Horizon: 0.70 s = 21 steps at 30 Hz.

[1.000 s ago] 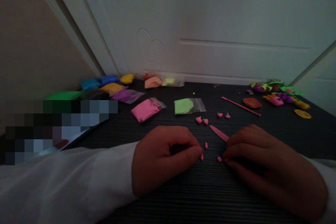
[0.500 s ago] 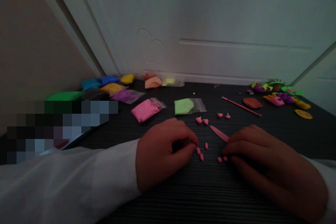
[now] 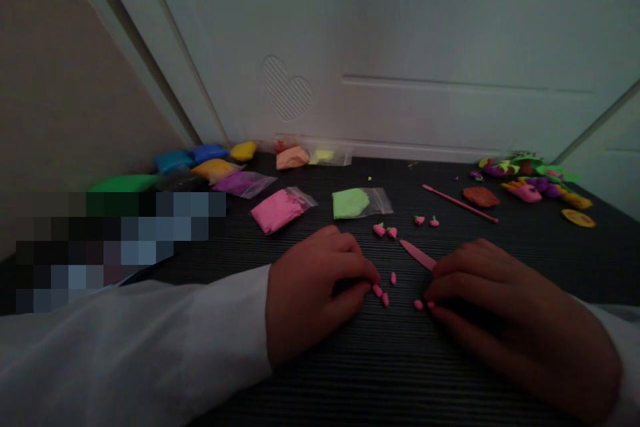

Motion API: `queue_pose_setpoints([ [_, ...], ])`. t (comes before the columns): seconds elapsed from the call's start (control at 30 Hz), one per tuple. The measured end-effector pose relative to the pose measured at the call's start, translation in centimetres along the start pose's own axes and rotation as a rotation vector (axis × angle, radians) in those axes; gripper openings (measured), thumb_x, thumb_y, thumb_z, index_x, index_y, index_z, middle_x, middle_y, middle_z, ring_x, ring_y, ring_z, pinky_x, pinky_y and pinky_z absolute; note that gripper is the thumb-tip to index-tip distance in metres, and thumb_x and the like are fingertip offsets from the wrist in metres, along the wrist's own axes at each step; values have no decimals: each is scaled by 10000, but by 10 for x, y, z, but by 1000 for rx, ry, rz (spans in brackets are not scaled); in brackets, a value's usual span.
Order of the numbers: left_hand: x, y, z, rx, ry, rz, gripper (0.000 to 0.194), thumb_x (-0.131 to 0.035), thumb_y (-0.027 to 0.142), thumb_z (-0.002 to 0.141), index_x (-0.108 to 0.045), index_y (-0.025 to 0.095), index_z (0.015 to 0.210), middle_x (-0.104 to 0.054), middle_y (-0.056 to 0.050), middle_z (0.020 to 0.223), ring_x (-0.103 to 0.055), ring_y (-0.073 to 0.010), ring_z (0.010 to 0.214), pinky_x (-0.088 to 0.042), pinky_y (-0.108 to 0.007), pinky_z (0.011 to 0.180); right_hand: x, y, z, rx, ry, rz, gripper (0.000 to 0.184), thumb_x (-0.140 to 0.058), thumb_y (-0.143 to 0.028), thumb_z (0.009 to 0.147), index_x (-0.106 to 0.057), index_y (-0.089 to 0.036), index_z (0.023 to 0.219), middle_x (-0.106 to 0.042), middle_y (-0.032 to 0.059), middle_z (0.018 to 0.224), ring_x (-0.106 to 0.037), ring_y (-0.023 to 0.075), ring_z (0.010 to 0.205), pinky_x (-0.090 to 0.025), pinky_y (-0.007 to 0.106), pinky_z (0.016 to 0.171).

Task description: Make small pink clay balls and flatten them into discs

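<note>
Dim light over black ridged tabletop [image 3: 380,373], white panelled backdrop [image 3: 425,40] with embossed heart [image 3: 287,88] rising behind. On the tabletop, first pink clay pellet [image 3: 377,290] at the fingertips of left hand [image 3: 320,293], thumb and forefinger nearly together; cannot tell whether pinched or only touched. Just beside it, second pink pellet [image 3: 385,299]; slightly farther back, third pink pellet [image 3: 393,278]. Well to the right, fourth pink pellet [image 3: 418,305], next to fifth pink pellet [image 3: 431,305], the latter at the thumb tip of right hand [image 3: 510,320]; narrow gap between digits, hold unclear. Pink clay knife [image 3: 417,254] angled back and left, near end hidden under right hand; cannot tell whether gripped. Farther back, nearer pair of green-tipped buds [image 3: 379,230], then farther pair of green-tipped buds [image 3: 419,220]. Back right: slim pink rod tool [image 3: 460,203], reddish-brown clay lump [image 3: 481,196], yellow disc [image 3: 579,217], multicoloured clay figures [image 3: 521,190]. Back left: light green clay packet [image 3: 350,203], pink clay packet [image 3: 276,211], purple clay packet [image 3: 237,183], peach clay packet [image 3: 293,157]. White sleeves [image 3: 220,320] on both arms.
</note>
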<state>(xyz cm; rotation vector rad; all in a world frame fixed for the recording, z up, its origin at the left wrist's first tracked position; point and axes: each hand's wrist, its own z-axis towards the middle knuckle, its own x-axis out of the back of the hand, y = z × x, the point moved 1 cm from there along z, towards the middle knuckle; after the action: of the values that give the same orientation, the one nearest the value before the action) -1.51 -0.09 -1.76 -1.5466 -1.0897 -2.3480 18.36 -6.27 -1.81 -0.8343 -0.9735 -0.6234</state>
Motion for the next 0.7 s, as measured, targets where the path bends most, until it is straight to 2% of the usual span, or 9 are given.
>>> queue_pose_setpoints([
  [0.7,0,3,-1,29,11,-70,112,-490,101,696,-590,148,718,-521,-9,755,-460,-129,755,-344,-259,670,1,-2,-2,-8,5,46,191,-473,-155,748,-548,-229,908,-544,16,844,-485,156,771,-337,322,659],
])
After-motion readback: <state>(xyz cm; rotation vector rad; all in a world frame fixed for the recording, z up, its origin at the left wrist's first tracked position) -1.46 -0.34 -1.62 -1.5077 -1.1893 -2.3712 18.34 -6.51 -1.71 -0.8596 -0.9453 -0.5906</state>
